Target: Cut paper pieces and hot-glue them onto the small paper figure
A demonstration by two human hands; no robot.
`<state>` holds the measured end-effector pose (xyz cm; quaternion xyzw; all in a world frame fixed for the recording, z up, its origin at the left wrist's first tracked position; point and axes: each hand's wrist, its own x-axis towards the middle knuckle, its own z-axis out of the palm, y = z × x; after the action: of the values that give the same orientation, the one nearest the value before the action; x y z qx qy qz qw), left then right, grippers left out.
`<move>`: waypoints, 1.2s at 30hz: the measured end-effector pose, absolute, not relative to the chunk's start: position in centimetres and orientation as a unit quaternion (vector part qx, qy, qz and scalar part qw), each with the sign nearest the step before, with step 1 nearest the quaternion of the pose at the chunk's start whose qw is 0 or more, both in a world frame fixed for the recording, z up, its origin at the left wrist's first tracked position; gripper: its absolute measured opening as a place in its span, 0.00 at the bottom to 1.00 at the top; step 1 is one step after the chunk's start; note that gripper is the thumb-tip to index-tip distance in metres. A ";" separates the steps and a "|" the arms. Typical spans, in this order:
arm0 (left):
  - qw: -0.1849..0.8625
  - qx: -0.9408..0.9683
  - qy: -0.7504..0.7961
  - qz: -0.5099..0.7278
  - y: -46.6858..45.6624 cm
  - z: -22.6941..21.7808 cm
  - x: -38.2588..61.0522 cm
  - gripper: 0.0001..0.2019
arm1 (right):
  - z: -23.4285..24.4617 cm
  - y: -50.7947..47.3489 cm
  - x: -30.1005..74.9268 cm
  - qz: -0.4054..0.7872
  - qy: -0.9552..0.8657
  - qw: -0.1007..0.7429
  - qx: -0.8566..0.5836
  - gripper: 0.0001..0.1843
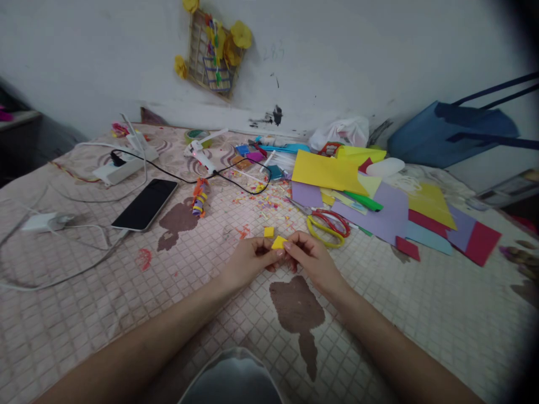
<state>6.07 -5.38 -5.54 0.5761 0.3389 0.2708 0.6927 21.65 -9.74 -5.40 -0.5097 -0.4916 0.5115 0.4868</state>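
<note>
While L hand (248, 259) & R hand (315, 259) pinch yellow paper bit (278, 242), its lower edge is hidden.

Head cam, single view: looks fwd-down, close over hands, wall beyond.

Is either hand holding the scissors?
No, the scissors lie on the mat; the left hand and right hand together pinch a yellow paper piece.
</note>
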 end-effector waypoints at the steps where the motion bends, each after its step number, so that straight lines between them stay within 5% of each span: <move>1: 0.693 0.578 0.339 0.267 -5.4 -5.6 6.1 0.12 | -5.4 -9.8 21.6 0.511 -0.493 0.486 -0.510 0.12; 13: 0.770 0.472 0.337 0.266 -5.5 -5.9 6.1 0.15 | -5.5 -9.7 21.6 0.508 -0.486 0.498 -0.508 0.12; 36: 0.729 0.528 0.348 0.261 -5.4 -6.0 6.0 0.15 | -5.3 -9.7 21.5 0.507 -0.482 0.495 -0.516 0.12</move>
<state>6.04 -5.41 -5.96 0.5282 0.3483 0.2614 0.7289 21.45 -9.72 -5.28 -0.5158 -0.4816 0.5070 0.4949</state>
